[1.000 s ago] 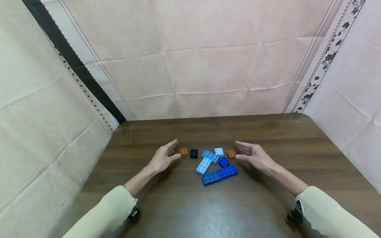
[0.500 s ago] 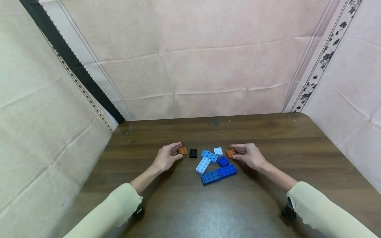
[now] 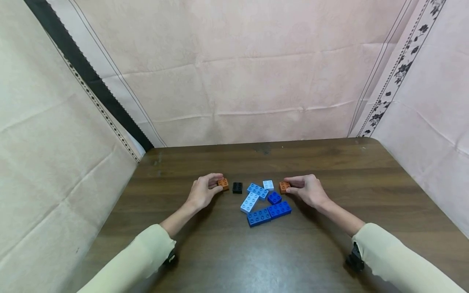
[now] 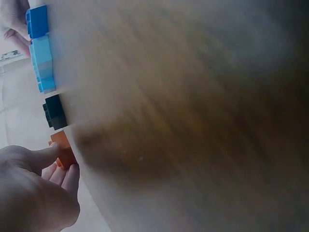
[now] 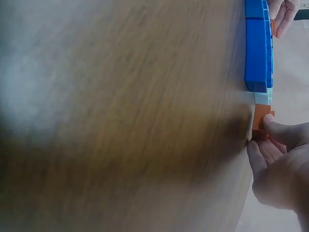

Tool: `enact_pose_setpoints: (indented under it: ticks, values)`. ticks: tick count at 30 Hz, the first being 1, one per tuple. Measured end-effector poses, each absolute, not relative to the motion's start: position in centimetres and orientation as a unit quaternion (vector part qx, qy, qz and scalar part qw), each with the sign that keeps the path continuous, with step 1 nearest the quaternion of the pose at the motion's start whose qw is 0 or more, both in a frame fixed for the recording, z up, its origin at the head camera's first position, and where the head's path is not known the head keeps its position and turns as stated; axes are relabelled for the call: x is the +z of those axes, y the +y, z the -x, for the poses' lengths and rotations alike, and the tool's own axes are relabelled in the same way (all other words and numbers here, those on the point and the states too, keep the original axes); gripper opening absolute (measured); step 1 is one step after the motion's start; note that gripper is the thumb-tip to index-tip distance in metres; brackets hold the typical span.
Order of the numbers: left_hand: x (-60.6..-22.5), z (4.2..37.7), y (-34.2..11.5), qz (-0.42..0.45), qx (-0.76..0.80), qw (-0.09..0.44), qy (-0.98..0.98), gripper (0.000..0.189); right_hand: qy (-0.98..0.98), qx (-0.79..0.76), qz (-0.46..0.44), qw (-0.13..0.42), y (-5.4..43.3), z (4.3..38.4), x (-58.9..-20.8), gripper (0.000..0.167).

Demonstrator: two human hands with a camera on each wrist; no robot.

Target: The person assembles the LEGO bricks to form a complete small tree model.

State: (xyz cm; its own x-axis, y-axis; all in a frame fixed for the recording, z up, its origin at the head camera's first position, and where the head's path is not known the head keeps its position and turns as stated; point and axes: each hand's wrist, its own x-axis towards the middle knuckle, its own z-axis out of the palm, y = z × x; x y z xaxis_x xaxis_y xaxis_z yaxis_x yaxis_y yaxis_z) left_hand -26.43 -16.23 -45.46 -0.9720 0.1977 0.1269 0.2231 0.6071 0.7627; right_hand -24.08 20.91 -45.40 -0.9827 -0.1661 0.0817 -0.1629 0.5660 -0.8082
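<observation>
My left hand (image 3: 202, 193) pinches a small orange toy brick (image 3: 223, 184) between thumb and fingers at the left end of the group. The left wrist view shows the thumb on this brick (image 4: 63, 150), which looks slightly tilted there. At the other end, my right hand (image 3: 309, 191) grips a second orange brick (image 3: 284, 187) the same way. In the right wrist view the thumb lies against that brick's side (image 5: 261, 117). A black brick (image 3: 237, 187) stands just right of the left-hand brick. Beside the right-hand one are a pale blue brick (image 3: 268, 185) and a small dark blue brick (image 3: 274, 197).
Between the hands lie a mid-blue brick (image 3: 258, 190), a light blue long brick (image 3: 249, 202) and two dark blue long bricks, one on the left (image 3: 259, 217) and one on the right (image 3: 280, 209). The brown wooden table (image 3: 220, 260) ends at a cloth backdrop (image 3: 256, 81).
Both hands have moved inward to the orange bricks and closed their fingers on them. The left orange brick has turned and shifted slightly left. The other bricks have stayed in place.
</observation>
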Motion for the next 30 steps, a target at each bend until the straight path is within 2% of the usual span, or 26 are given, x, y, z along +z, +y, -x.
enact_pose_setpoints:
  ticks: [12, 19, 30]
  values:
    - [-43.1, 25.4, -15.6, 0.155, -0.441, 0.068, -0.881, 0.043, 0.864, -0.482, 0.139, -0.042, 20.4, 21.8, -43.3, 0.034]
    - [-41.6, 23.9, -14.3, 0.175, -0.473, 0.054, -0.862, 0.042, 0.842, -0.513, 0.166, -0.018, 18.6, 19.4, -42.3, 0.034]
    - [-41.0, 21.0, -12.0, 0.217, -0.499, 0.016, -0.839, 0.041, 0.81, -0.546, 0.211, 0.025, 16.7, 15.9, -43.4, 0.032]
